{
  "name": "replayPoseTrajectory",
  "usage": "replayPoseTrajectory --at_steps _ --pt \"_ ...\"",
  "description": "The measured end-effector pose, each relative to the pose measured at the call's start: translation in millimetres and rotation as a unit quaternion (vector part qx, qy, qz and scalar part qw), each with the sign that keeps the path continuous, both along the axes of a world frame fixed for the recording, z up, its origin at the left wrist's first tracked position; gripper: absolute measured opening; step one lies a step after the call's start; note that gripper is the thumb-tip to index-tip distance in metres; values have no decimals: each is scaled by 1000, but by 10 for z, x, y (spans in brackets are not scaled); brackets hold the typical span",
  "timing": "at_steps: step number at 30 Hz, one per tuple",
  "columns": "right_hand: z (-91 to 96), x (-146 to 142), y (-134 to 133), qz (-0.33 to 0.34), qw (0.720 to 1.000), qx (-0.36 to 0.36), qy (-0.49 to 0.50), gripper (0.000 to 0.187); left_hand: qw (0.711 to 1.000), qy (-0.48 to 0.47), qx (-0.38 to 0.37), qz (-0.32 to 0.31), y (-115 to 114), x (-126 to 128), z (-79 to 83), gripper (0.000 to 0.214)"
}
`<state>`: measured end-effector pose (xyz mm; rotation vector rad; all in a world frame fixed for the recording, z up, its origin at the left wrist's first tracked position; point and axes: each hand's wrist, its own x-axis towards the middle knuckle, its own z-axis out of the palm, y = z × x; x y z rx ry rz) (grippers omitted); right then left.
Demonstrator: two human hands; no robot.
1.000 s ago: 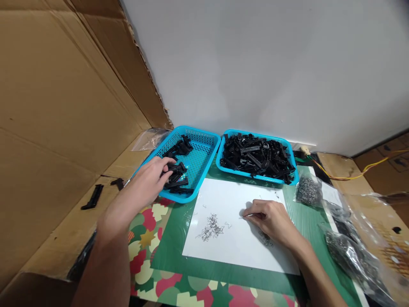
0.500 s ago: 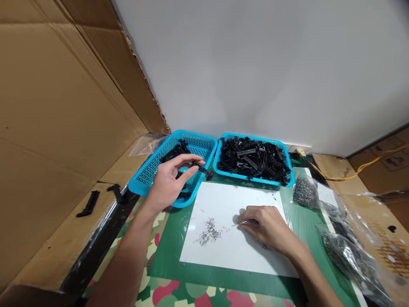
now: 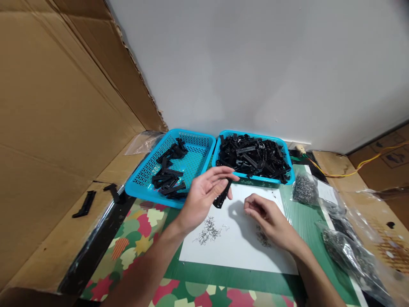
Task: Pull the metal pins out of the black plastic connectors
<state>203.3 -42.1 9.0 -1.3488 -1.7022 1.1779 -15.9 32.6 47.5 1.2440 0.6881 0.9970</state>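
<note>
Black plastic part (image 3: 220, 198) sits pinched in my left hand (image 3: 203, 192) over the white sheet (image 3: 231, 258); my right hand (image 3: 270, 219) curls nearby, its hold unclear. Positioning seems in hand, next calling for steady alignment.

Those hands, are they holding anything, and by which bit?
The left hand holds a black plastic piece near its upper end; its lower end sticks out. The right hand is curled; I can't tell if it holds anything.

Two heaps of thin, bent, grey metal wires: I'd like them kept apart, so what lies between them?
In the head view, mostly bare white paper sheet, partly shadowed, lies between the left heap and right heap; stray wires lie near the left.
</note>
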Motion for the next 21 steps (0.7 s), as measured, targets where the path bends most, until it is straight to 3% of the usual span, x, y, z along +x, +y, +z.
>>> replayPoseTrajectory --at_steps 4,8,14,21 --pt "-30 5 2 -96 967 -10 235 20 994 8 -67 -88 -141 148 -150 24" --pt "-122 -45 -2 -104 932 -42 344 21 985 1 -118 -123 -239 198 -257 29" --pt "-146 -167 -11 -115 913 -90 381 31 975 19 -157 -154 -307 200 -319 33" --pt "-190 -176 -7 -107 935 -75 329 33 966 -34 -193 -171 -303 206 -345 36"
